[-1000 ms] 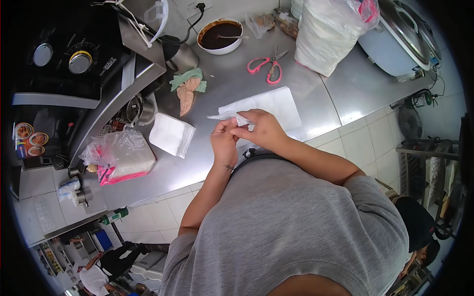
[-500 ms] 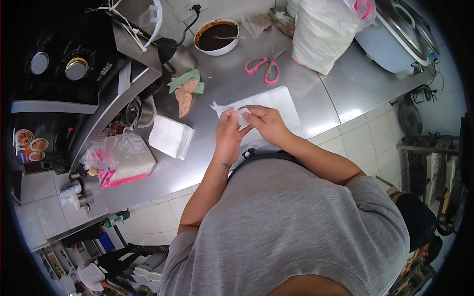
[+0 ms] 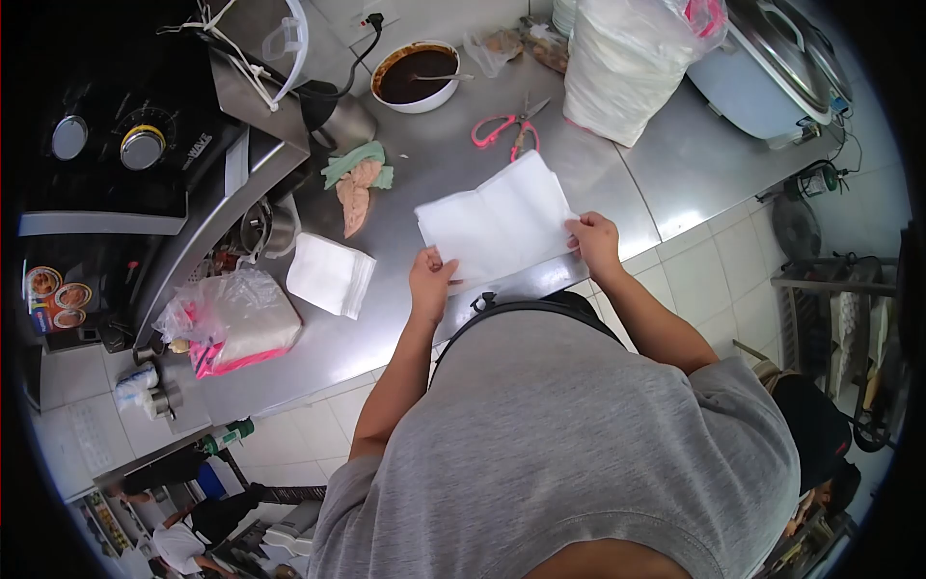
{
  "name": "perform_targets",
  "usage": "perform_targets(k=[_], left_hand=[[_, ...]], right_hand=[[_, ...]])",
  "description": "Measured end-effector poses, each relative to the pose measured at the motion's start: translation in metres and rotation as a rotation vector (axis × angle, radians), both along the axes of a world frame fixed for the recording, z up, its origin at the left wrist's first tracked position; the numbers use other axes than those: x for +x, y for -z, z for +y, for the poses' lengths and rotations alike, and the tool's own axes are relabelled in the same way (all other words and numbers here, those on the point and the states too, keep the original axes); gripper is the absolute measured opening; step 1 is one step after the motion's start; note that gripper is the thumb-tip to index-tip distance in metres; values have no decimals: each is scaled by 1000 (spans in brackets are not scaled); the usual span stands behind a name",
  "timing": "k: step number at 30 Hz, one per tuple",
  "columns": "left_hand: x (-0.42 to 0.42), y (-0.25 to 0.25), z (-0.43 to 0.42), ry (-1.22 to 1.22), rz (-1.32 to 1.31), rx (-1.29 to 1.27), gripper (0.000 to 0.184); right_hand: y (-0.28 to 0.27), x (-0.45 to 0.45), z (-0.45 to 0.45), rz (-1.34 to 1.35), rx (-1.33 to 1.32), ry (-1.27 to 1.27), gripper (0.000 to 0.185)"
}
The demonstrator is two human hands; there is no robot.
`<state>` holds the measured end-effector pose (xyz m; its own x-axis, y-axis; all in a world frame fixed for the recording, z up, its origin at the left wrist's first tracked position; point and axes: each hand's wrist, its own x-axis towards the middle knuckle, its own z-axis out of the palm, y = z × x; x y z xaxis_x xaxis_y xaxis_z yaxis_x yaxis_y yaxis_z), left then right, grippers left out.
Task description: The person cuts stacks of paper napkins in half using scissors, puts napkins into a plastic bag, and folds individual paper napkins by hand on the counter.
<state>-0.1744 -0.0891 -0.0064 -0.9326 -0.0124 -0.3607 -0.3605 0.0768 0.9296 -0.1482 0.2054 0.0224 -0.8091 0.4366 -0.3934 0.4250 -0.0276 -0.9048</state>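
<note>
A thin white sheet [image 3: 497,217], paper-like, is spread between my hands above the front part of the steel counter. My left hand [image 3: 431,284] pinches its lower left corner between thumb and fingers. At its right edge, my right hand [image 3: 594,241] grips another corner. Whether the sheet is a single layer or a folded bag, I cannot tell. It covers the white stack that lay under my hands. To the left lies a folded white stack [image 3: 330,275] of similar material. Pink-handled scissors [image 3: 509,125] lie beyond the sheet, their lower handle close to its top edge.
Behind stand a white bowl [image 3: 417,75] of dark sauce with a spoon and a large white bag [image 3: 617,72]. A cooker [image 3: 772,72] is at the back right. Crumpled cloths [image 3: 358,183], a plastic-wrapped pack [image 3: 241,323] and a microwave [image 3: 116,145] are on the left. Other people are in the background.
My hands were together at a small white piece over the stack. Now they have moved apart and hold the sheet spread wide between them.
</note>
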Motion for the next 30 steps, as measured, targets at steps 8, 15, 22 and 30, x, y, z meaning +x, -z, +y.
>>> perform_targets(k=[8,15,22,30], left_hand=[[8,-5,-11,-17,-162,-66,19],[24,-13,-14,24,-106,-239,19],[23,-4,-15,49,-71,-323,19],[3,-133,31,188,468,-678,36]], right_hand=[[16,14,5,-55,521,-190,20],[5,17,-2,-48,632,-279,20],[5,15,-3,-36,697,-298,18],[-39,-1,-12,191,765,-410,21]])
